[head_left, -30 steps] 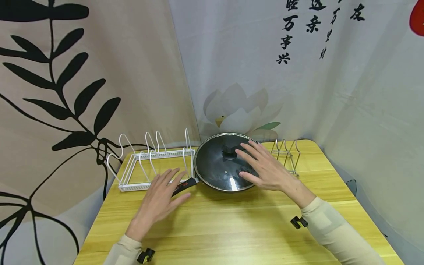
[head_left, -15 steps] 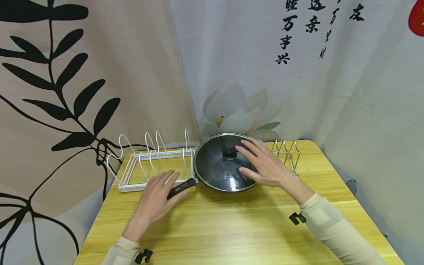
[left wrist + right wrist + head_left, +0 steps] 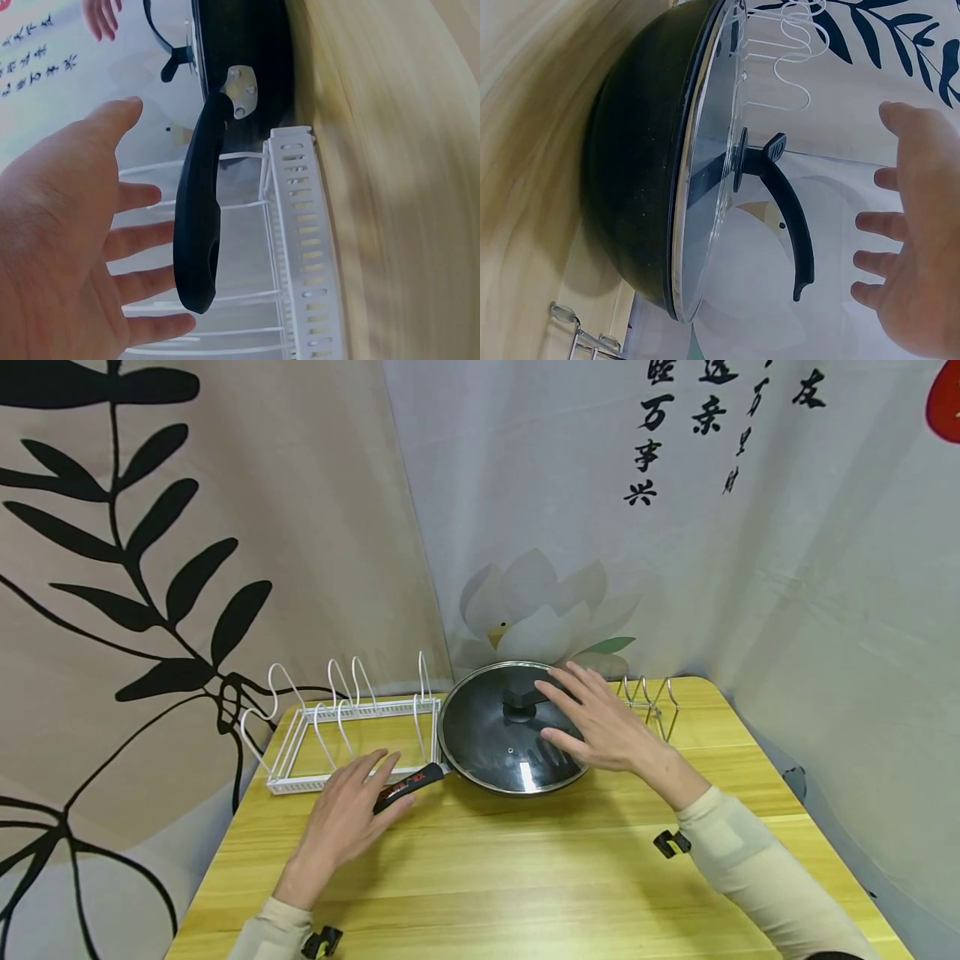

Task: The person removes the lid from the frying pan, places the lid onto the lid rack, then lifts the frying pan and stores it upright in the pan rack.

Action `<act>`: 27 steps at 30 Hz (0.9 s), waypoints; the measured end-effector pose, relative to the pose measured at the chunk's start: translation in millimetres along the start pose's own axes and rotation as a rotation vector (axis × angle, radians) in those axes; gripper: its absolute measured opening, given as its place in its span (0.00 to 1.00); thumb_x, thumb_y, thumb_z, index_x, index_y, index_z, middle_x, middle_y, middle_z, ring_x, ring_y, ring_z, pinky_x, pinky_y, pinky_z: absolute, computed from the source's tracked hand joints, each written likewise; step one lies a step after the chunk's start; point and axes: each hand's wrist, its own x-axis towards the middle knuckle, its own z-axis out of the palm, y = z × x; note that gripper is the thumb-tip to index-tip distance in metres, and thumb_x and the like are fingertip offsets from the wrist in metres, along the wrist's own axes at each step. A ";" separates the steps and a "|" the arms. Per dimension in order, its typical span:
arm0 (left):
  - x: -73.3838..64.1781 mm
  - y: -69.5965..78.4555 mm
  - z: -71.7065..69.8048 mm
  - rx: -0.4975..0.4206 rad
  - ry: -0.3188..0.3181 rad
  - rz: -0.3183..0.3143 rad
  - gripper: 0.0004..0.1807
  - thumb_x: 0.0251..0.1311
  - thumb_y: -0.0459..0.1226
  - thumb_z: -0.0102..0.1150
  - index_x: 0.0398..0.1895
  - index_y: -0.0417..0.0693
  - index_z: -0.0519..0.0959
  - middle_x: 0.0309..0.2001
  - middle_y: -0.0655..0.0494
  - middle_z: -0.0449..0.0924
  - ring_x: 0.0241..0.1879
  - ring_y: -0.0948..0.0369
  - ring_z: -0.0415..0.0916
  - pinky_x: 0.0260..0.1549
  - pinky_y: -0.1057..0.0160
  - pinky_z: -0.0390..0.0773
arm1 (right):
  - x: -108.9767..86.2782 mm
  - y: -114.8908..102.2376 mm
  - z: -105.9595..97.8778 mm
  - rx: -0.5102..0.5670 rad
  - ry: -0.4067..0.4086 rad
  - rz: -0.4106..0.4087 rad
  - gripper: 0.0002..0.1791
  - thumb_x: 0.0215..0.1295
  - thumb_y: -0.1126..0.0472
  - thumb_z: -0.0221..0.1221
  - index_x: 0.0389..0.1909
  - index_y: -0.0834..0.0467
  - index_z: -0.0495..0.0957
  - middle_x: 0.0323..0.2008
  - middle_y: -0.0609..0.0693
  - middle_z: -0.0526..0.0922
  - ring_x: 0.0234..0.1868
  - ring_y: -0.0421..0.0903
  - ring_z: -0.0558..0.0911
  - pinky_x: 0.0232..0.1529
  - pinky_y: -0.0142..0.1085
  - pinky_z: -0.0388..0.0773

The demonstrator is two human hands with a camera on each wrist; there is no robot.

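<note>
A dark wok (image 3: 637,165) with a glass lid (image 3: 487,743) on it sits toward the back of the table. Its black handle (image 3: 196,217) points to the front left. My left hand (image 3: 341,814) is beside that handle, fingers spread and nearly straight, not wrapped around it. My right hand (image 3: 611,727) hovers over the right side of the lid with its fingers extended. In the right wrist view there is a gap between those fingers and the curved black lid knob (image 3: 791,210).
Left of the wok stands a white wire rack (image 3: 303,783) with upright loops. A smaller metal rack (image 3: 667,710) is behind the wok on the right, partly hidden by my right hand. A printed curtain (image 3: 525,485) hangs right behind the wooden table (image 3: 510,877).
My left hand has drawn back slightly to the left, showing more of the handle. My right hand has shifted a little up and away. The wok and racks have stayed put.
</note>
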 end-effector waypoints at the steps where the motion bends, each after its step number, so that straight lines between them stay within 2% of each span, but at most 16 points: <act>1: -0.5 -0.3 0.4 0.000 -0.003 -0.004 0.42 0.75 0.60 0.69 0.82 0.45 0.75 0.78 0.35 0.78 0.75 0.32 0.77 0.77 0.30 0.75 | 0.6 0.5 0.0 -0.001 -0.003 0.002 0.43 0.84 0.37 0.60 0.91 0.49 0.60 0.89 0.60 0.63 0.91 0.67 0.58 0.90 0.68 0.56; 8: -3.0 -0.5 3.7 -0.002 -0.040 -0.040 0.41 0.77 0.60 0.67 0.83 0.46 0.75 0.78 0.35 0.77 0.74 0.32 0.78 0.73 0.28 0.77 | 6.1 5.6 -0.1 -0.016 -0.021 0.007 0.43 0.84 0.37 0.60 0.90 0.51 0.62 0.89 0.60 0.64 0.91 0.68 0.59 0.89 0.68 0.58; 15: -5.3 -1.3 9.8 0.018 -0.042 -0.045 0.39 0.77 0.59 0.69 0.81 0.45 0.77 0.75 0.34 0.80 0.69 0.32 0.83 0.67 0.29 0.83 | 9.1 10.7 0.4 -0.038 -0.040 0.016 0.42 0.85 0.37 0.59 0.90 0.51 0.62 0.88 0.61 0.64 0.90 0.68 0.60 0.88 0.68 0.61; 20: -8.2 0.1 12.4 0.014 -0.066 -0.063 0.39 0.78 0.58 0.69 0.81 0.45 0.76 0.74 0.34 0.81 0.67 0.32 0.85 0.64 0.29 0.85 | 10.7 13.2 3.3 -0.046 -0.035 0.012 0.42 0.84 0.38 0.61 0.90 0.52 0.63 0.88 0.63 0.65 0.89 0.69 0.62 0.87 0.68 0.62; 27: -10.9 0.6 11.7 0.013 -0.079 -0.073 0.39 0.78 0.57 0.68 0.81 0.43 0.75 0.70 0.33 0.84 0.64 0.33 0.87 0.61 0.31 0.87 | 13.4 17.1 5.2 -0.035 -0.053 0.030 0.42 0.85 0.37 0.59 0.90 0.52 0.63 0.88 0.62 0.64 0.90 0.69 0.61 0.89 0.66 0.60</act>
